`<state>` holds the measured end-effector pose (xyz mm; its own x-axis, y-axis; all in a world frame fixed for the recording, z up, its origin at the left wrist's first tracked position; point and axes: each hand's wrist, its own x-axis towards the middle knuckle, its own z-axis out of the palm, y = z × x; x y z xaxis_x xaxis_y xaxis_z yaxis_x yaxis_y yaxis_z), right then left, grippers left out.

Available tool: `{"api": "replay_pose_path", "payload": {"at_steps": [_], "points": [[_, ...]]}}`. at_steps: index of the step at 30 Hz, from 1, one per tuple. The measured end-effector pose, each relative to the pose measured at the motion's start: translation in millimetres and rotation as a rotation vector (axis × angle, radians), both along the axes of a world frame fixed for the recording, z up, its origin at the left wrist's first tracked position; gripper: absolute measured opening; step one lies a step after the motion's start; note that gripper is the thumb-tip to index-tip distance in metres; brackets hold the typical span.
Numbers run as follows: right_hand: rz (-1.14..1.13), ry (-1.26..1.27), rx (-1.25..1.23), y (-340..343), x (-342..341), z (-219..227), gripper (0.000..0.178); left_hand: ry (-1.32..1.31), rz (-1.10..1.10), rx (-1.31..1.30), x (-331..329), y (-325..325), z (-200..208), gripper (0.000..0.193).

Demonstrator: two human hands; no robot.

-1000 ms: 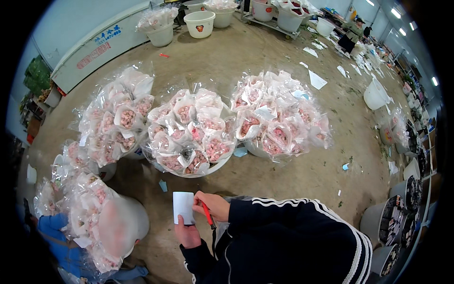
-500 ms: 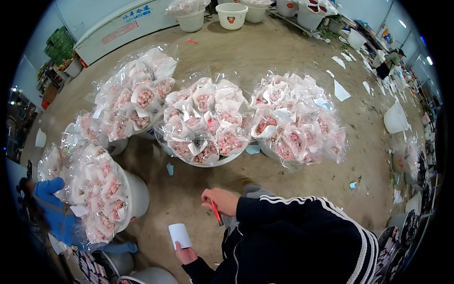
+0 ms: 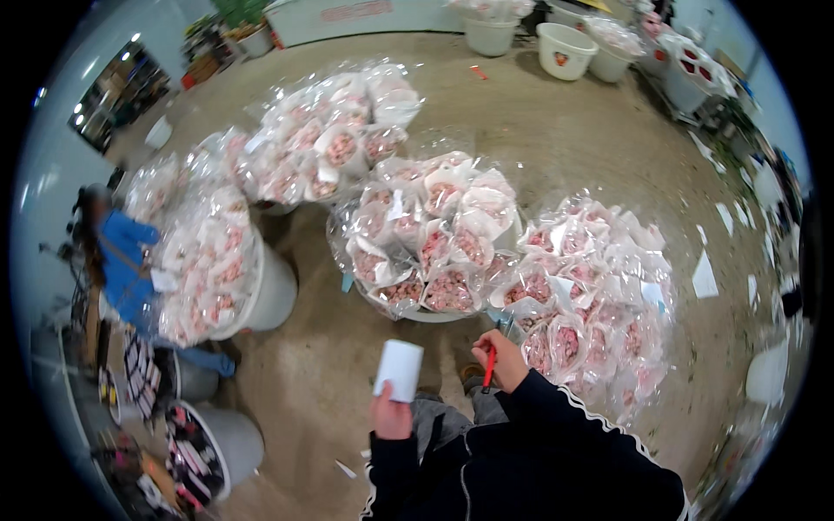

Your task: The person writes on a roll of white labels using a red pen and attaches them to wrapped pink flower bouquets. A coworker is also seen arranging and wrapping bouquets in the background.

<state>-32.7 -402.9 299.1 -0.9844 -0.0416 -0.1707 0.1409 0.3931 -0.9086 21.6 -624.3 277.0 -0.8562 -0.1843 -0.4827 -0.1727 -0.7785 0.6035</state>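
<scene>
Paper (image 3: 401, 366), white and small, is in the left hand (image 3: 393, 417), which grips its bottom end. The right hand (image 3: 506, 360) is curled around a thin red tool (image 3: 489, 372), near the wrapped pink flowers (image 3: 566, 340) on the right. Brown floor (image 3: 326, 373) shows between the paper and a big white tub (image 3: 278, 291) on the left. More floor runs behind the flowers, up to a long white box (image 3: 413, 17) with red writing, too blurry to read. A white bucket (image 3: 566, 71) has a red mark on its front.
</scene>
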Motion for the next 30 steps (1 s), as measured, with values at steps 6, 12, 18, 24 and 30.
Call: {"api": "replay_pose_path", "payload": {"at_steps": [6, 12, 18, 24, 30], "points": [[0.122, 0.016, -0.244, 24, -3, 15, 0.029, -0.005, -0.089, -0.045, 7, 70, 55, 0.033], [0.334, -0.126, -0.492, -3, -7, 24, 0.028, 0.039, 0.006, -0.079, 28, 54, 77, 0.032], [0.343, 0.01, -0.562, -57, 8, 35, 0.026, 0.033, 0.153, -0.089, 63, 26, 84, 0.031], [0.486, -0.052, -0.553, -93, 16, 31, 0.022, 0.093, 0.309, -0.124, 93, 1, 81, 0.032], [0.787, -0.248, -0.854, -117, 3, 126, 0.021, 0.043, 0.537, -0.148, 133, -16, 62, 0.032]]}}
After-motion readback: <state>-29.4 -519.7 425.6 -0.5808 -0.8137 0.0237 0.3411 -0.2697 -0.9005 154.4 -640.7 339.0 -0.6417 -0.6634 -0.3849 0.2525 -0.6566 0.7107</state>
